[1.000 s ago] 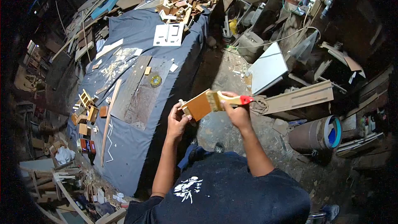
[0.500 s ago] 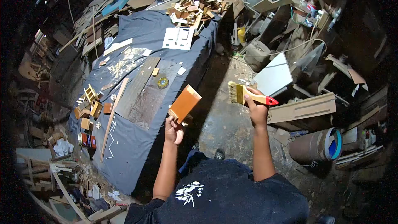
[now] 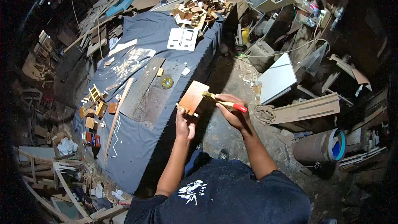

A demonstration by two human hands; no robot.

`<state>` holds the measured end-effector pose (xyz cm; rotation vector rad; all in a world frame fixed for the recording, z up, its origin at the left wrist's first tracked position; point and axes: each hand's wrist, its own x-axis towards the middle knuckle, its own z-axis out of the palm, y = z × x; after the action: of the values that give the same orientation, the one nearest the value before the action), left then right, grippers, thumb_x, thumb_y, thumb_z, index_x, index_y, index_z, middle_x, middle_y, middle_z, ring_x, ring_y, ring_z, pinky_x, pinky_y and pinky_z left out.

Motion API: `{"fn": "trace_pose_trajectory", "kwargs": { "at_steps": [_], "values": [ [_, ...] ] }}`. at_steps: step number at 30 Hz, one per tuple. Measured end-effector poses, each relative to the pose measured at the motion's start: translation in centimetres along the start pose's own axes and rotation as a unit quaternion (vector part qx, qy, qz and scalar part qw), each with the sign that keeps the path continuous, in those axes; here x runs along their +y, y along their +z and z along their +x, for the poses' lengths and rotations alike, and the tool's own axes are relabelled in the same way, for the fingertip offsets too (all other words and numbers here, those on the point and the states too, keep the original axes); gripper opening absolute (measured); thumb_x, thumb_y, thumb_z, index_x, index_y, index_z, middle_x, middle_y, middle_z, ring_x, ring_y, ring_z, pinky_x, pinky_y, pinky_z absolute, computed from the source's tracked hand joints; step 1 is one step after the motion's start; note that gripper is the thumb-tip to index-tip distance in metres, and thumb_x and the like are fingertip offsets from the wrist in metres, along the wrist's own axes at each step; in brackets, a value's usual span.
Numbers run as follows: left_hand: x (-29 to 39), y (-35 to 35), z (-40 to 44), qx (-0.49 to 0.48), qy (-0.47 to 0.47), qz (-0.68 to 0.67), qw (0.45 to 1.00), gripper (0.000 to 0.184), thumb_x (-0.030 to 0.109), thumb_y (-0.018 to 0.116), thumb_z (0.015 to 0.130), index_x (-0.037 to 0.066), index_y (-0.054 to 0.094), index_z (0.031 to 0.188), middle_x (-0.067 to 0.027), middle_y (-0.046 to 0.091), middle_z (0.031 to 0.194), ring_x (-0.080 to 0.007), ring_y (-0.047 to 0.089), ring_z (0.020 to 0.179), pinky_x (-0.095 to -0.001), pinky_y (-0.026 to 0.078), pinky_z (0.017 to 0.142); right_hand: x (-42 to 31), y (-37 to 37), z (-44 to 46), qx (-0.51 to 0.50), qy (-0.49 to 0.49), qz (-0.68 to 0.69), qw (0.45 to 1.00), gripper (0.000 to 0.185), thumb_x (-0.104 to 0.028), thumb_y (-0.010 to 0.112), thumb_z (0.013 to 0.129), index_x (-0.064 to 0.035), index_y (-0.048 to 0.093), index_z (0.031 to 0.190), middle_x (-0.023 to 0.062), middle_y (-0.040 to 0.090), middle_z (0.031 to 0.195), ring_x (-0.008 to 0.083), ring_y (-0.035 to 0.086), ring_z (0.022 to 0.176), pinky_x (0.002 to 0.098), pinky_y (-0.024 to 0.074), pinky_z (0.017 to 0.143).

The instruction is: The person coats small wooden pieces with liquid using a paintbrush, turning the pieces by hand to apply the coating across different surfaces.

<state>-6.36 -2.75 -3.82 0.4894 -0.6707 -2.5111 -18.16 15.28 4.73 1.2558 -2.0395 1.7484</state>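
My left hand is closed on the lower end of a small orange-brown wooden piece with a flat broad face and pale pegs or legs at its base. In my right hand is a paintbrush with a pale wooden handle and a red tip. Its bristles meet the right edge of the wooden piece; the exact contact is hard to make out. On the cloth-covered table to the left stands a glass jar of yellowish liquid, beside a small wooden block.
Dark cloth covers the table. It bears small wooden chairs, a tin can, a long wooden strip, a white panel and a heap of wood pieces. A drum and boards lie at right.
The paintbrush has come left to the wooden piece and now points at it edge-on. My left hand has moved slightly right and turned the piece, showing its broad face more.
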Motion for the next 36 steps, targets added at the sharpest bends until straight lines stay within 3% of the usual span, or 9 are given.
{"fn": "trace_pose_trajectory", "kwargs": {
  "at_steps": [2, 4, 6, 12, 16, 18, 21, 33, 36],
  "values": [
    [0.2, 0.7, -0.5, -0.061, 0.108, 0.138, 0.983, 0.040, 0.027, 0.051, 0.096, 0.006, 0.046, 0.130, -0.0072, 0.061, 0.118, -0.0226, 0.065, 0.102, -0.0367, 0.056, 0.083, 0.4, -0.6, 0.7, 0.026, 0.005, 0.000, 1.000, 0.024, 0.000, 0.071, 0.080, -0.0018, 0.071, 0.104, 0.0144, 0.072, 0.102, 0.0262, 0.071, 0.094, 0.0340, 0.0551, 0.083],
    [0.6, 1.4, -1.1, -0.048, 0.113, 0.161, 0.979, 0.038, 0.022, 0.052, 0.095, 0.006, 0.045, 0.128, -0.0077, 0.061, 0.115, -0.0212, 0.065, 0.099, -0.0353, 0.056, 0.083, 1.2, -0.2, 1.5, 0.091, 0.143, 0.091, 0.981, 0.022, 0.001, 0.068, 0.083, -0.0018, 0.071, 0.104, 0.0123, 0.072, 0.102, 0.0215, 0.070, 0.094, 0.0318, 0.0545, 0.083],
    [0.8, 1.9, -1.4, -0.024, 0.143, 0.174, 0.974, 0.039, 0.014, 0.055, 0.091, 0.006, 0.045, 0.128, -0.0083, 0.061, 0.114, -0.0204, 0.064, 0.098, -0.0338, 0.056, 0.082, 1.7, -1.0, 1.0, 0.122, 0.153, 0.061, 0.979, 0.021, 0.001, 0.068, 0.084, -0.0021, 0.071, 0.104, 0.0107, 0.072, 0.104, 0.0197, 0.069, 0.095, 0.0318, 0.0543, 0.084],
    [0.9, 2.2, -1.6, -0.039, 0.211, 0.262, 0.941, 0.054, 0.011, 0.066, 0.083, 0.003, 0.045, 0.132, -0.0049, 0.059, 0.112, -0.0142, 0.060, 0.098, -0.0296, 0.050, 0.086, 1.7, -2.0, 1.2, -0.039, 0.050, 0.014, 0.998, 0.024, -0.001, 0.070, 0.080, -0.0036, 0.071, 0.104, 0.0135, 0.071, 0.104, 0.0262, 0.069, 0.097, 0.0333, 0.0531, 0.085],
    [1.0, 1.9, -1.4, -0.029, 0.173, 0.224, 0.959, 0.048, 0.014, 0.064, 0.086, 0.004, 0.046, 0.129, -0.0059, 0.059, 0.112, -0.0156, 0.060, 0.097, -0.0315, 0.050, 0.086, 2.7, -3.7, 1.5, 0.004, 0.054, -0.089, 0.995, 0.024, 0.000, 0.069, 0.081, -0.0021, 0.071, 0.104, 0.0143, 0.072, 0.105, 0.0255, 0.069, 0.098, 0.0321, 0.0526, 0.086],
    [1.3, 1.2, -1.0, -0.045, 0.101, 0.168, 0.979, 0.039, 0.029, 0.056, 0.096, 0.005, 0.049, 0.126, -0.0076, 0.060, 0.114, -0.0194, 0.062, 0.101, -0.0378, 0.053, 0.089, 3.2, -2.9, 0.7, 0.062, 0.132, 0.032, 0.989, 0.023, 0.000, 0.070, 0.081, -0.0011, 0.071, 0.104, 0.0138, 0.072, 0.105, 0.0239, 0.069, 0.098, 0.0321, 0.0530, 0.085],
    [0.9, -1.9, 0.8, 0.008, -0.038, -0.097, 0.994, 0.045, 0.040, 0.044, 0.102, 0.003, 0.054, 0.124, -0.0125, 0.063, 0.120, -0.0282, 0.062, 0.110, -0.0491, 0.051, 0.103, 0.8, -3.0, 0.7, 0.047, 0.113, -0.003, 0.992, 0.023, -0.001, 0.071, 0.082, -0.0001, 0.071, 0.105, 0.0135, 0.072, 0.105, 0.0234, 0.069, 0.099, 0.0321, 0.0531, 0.086],
    [-0.1, -1.9, 1.4, -0.011, -0.057, -0.143, 0.988, 0.046, 0.039, 0.045, 0.102, -0.001, 0.055, 0.123, -0.0168, 0.063, 0.122, -0.0320, 0.062, 0.112, -0.0503, 0.050, 0.103, 0.5, -2.8, 0.2, 0.086, 0.076, 0.020, 0.993, 0.023, 0.001, 0.071, 0.081, -0.0005, 0.071, 0.104, 0.0140, 0.072, 0.105, 0.0245, 0.069, 0.099, 0.0327, 0.0530, 0.088],
    [-0.6, -1.3, 1.1, -0.033, -0.055, -0.156, 0.986, 0.047, 0.039, 0.047, 0.102, -0.002, 0.055, 0.123, -0.0161, 0.063, 0.122, -0.0317, 0.062, 0.112, -0.0538, 0.045, 0.107, 0.7, -1.6, 0.8, 0.050, -0.007, -0.037, 0.998, 0.029, 0.004, 0.069, 0.081, -0.0025, 0.070, 0.109, 0.0140, 0.071, 0.110, 0.0260, 0.067, 0.105, 0.0346, 0.0507, 0.093]
  ]
}}
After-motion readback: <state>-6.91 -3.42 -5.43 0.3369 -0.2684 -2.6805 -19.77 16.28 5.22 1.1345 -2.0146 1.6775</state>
